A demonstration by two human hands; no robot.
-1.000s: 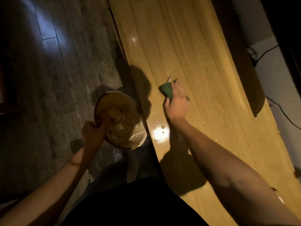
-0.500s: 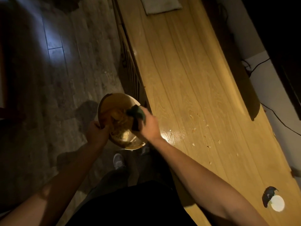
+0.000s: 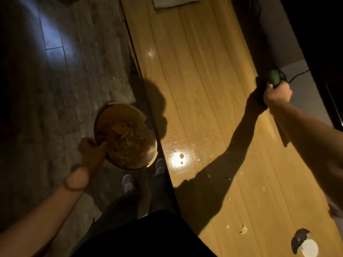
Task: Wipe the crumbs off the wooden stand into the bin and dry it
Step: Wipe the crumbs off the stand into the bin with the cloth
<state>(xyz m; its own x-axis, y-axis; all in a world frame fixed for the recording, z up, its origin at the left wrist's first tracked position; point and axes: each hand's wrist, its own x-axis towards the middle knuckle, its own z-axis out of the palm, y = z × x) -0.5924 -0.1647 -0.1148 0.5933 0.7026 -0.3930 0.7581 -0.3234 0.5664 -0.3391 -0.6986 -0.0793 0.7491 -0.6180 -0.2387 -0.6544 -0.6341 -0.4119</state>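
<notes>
Gripping the rim of the bin (image 3: 126,136) with your left hand (image 3: 91,149), you hold it just beside the near edge of the wooden stand (image 3: 204,89), its open mouth tilted up toward you and level with the worktop's lip. Your left fingers (image 3: 101,145) curl over the rim, thumb outside, and the bin's inside shows a heap of pale scraps. Your right hand (image 3: 277,94) is out at the far side of the stand, near its back edge, with the fingers closed round a green cloth (image 3: 273,76) that sticks up beyond the knuckles (whether the cloth touches the wood there you cannot tell, since the spot lies in shadow). The arm throws a long dark shadow across the glossy boards back toward your body. Crumbs (image 3: 243,229) lie scattered on the stand's near right part, some between the arm's shadow and a small round white object (image 3: 308,247) at the lower right corner, a few more close to the bright reflection (image 3: 176,158) near the front edge. At the top of the stand lies a folded pale cloth (image 3: 176,2), well apart from both hands. Below the bin your two shoes (image 3: 128,182) stand on the dark tiled floor (image 3: 55,89), and a thin cable (image 3: 298,75) runs behind the stand past your right hand.
</notes>
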